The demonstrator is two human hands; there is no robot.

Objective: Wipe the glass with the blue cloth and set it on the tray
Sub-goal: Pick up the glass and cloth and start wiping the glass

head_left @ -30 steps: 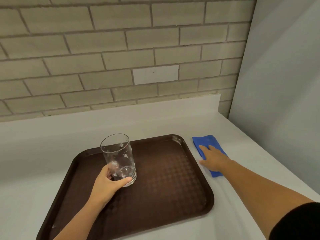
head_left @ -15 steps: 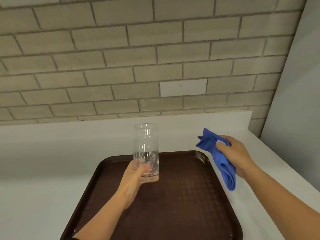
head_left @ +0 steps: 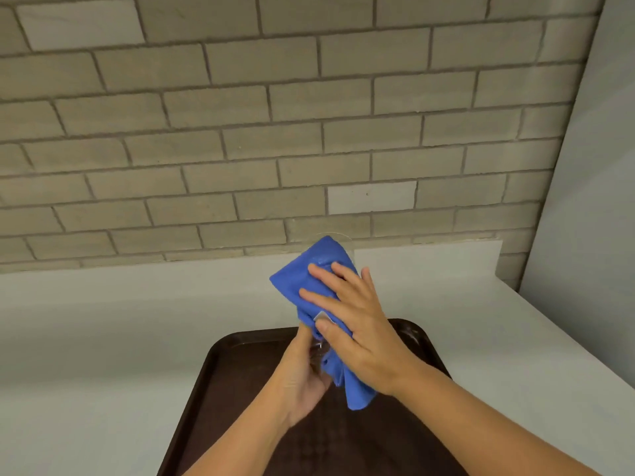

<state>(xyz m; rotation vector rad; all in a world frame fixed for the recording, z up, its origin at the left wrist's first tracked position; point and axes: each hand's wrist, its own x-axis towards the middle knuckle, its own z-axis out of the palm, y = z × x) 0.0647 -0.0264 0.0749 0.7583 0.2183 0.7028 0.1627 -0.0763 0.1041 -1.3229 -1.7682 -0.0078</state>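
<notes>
The clear glass (head_left: 318, 352) is held up above the brown tray (head_left: 220, 369), gripped at its base by my left hand (head_left: 302, 376). The blue cloth (head_left: 302, 286) is draped over most of the glass, so only the faint rim at the top and a bit of the lower part show. My right hand (head_left: 357, 321) presses the cloth flat against the side of the glass, fingers spread over it. A tail of the cloth hangs down below my right wrist.
The tray lies on a white counter (head_left: 86, 338) with a low white backsplash. A brick wall (head_left: 240, 132) rises behind it and a grey panel (head_left: 598, 166) closes off the right side.
My right hand picked the blue cloth up off the counter and brought it left onto the glass. My left hand lifted the glass off the tray. The camera tilted up.
</notes>
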